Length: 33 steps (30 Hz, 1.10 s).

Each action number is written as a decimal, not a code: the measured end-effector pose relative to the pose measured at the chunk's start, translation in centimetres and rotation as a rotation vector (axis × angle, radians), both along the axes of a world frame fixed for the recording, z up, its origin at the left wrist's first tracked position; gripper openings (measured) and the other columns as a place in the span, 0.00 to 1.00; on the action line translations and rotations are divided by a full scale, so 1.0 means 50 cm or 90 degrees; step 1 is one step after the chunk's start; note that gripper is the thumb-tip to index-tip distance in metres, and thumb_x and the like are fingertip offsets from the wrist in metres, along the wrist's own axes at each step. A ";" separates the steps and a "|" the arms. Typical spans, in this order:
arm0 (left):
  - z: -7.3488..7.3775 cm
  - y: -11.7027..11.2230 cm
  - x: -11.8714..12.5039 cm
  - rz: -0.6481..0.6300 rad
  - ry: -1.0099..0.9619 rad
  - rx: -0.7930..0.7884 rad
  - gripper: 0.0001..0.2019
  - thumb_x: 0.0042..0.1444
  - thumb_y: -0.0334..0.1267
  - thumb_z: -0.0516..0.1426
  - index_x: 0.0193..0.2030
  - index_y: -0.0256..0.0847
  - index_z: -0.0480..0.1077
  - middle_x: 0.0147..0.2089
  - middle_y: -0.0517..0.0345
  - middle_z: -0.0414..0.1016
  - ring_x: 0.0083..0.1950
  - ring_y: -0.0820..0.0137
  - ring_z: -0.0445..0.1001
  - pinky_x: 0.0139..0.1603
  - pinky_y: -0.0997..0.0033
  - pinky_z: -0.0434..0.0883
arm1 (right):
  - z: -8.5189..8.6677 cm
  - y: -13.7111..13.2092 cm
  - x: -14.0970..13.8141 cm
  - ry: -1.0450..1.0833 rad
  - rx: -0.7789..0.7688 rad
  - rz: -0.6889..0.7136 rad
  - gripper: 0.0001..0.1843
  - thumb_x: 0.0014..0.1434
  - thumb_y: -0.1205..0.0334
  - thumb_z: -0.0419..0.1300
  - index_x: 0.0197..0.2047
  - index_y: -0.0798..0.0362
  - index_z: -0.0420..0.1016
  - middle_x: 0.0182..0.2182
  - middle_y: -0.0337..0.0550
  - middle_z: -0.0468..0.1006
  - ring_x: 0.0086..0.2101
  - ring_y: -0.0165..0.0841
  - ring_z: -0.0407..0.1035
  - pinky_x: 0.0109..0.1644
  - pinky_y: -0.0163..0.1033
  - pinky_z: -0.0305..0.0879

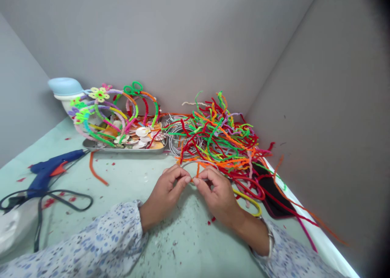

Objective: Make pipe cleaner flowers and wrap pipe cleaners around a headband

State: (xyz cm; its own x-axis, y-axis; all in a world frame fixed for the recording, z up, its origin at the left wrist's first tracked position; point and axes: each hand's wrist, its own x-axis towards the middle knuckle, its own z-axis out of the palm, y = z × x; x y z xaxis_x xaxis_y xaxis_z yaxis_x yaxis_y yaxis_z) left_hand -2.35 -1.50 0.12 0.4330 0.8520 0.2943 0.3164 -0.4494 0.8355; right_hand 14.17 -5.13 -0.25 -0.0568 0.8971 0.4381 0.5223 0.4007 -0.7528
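Observation:
My left hand [167,190] and my right hand [217,193] meet at the fingertips in the middle of the pale green table [128,180]. Both pinch a thin bent metal band [195,162] that arches just beyond the fingers. A short orange pipe cleaner end [197,170] sticks up between the two hands. Right behind them lies a big tangled heap of coloured pipe cleaners [225,142]. A coil of bare wire hoops [179,138] rests at the heap's left side.
A metal tray [122,149] at the back left holds shells and pipe-cleaner-wrapped headbands [115,107]. A blue glue gun [48,170] with its black cord [65,199] lies far left. A loose orange pipe cleaner [95,172] lies near the tray. Grey walls enclose the table.

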 end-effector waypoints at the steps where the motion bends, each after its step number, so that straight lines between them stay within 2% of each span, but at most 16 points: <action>1: 0.001 0.001 0.000 0.003 -0.005 -0.008 0.10 0.62 0.39 0.50 0.32 0.39 0.68 0.32 0.59 0.67 0.37 0.69 0.66 0.41 0.71 0.63 | -0.003 0.001 -0.001 0.007 0.012 -0.007 0.04 0.60 0.64 0.57 0.32 0.52 0.68 0.28 0.38 0.68 0.29 0.30 0.64 0.32 0.35 0.62; 2: 0.002 0.002 0.000 0.007 -0.015 -0.020 0.10 0.61 0.39 0.50 0.32 0.39 0.68 0.32 0.59 0.67 0.37 0.69 0.66 0.40 0.71 0.63 | -0.007 0.003 -0.002 0.021 0.027 -0.019 0.02 0.59 0.64 0.58 0.34 0.52 0.68 0.31 0.39 0.68 0.29 0.30 0.64 0.32 0.35 0.63; 5: 0.006 0.003 0.000 0.025 -0.058 -0.074 0.11 0.61 0.40 0.50 0.31 0.38 0.67 0.31 0.59 0.66 0.35 0.70 0.65 0.38 0.73 0.63 | -0.015 0.007 0.000 0.057 0.095 -0.037 0.09 0.56 0.66 0.61 0.40 0.50 0.66 0.37 0.41 0.67 0.27 0.27 0.65 0.27 0.34 0.64; 7: 0.008 0.002 0.000 0.029 -0.081 -0.107 0.11 0.61 0.41 0.50 0.31 0.38 0.66 0.31 0.60 0.65 0.34 0.71 0.64 0.37 0.73 0.63 | -0.017 0.008 0.002 0.038 0.142 -0.020 0.09 0.56 0.67 0.61 0.39 0.50 0.66 0.38 0.41 0.66 0.27 0.27 0.65 0.26 0.33 0.65; 10: 0.010 -0.001 0.000 0.020 -0.091 -0.125 0.11 0.61 0.41 0.51 0.31 0.38 0.65 0.30 0.60 0.65 0.34 0.71 0.63 0.37 0.73 0.63 | -0.015 0.008 0.006 -0.009 0.177 0.011 0.06 0.57 0.69 0.60 0.37 0.49 0.69 0.38 0.42 0.67 0.33 0.30 0.67 0.30 0.35 0.69; 18: 0.007 -0.003 0.003 0.010 -0.081 -0.120 0.11 0.61 0.41 0.51 0.32 0.38 0.68 0.31 0.60 0.66 0.35 0.70 0.64 0.39 0.73 0.63 | -0.015 0.011 0.009 -0.019 0.185 0.013 0.08 0.58 0.70 0.59 0.38 0.47 0.74 0.37 0.42 0.68 0.37 0.32 0.69 0.35 0.37 0.71; 33: 0.006 -0.003 0.001 0.009 -0.072 -0.103 0.11 0.61 0.41 0.51 0.33 0.39 0.69 0.32 0.59 0.68 0.36 0.70 0.66 0.39 0.73 0.64 | -0.021 0.012 0.012 0.003 0.183 -0.002 0.10 0.58 0.69 0.60 0.41 0.46 0.77 0.37 0.42 0.69 0.35 0.31 0.69 0.34 0.36 0.70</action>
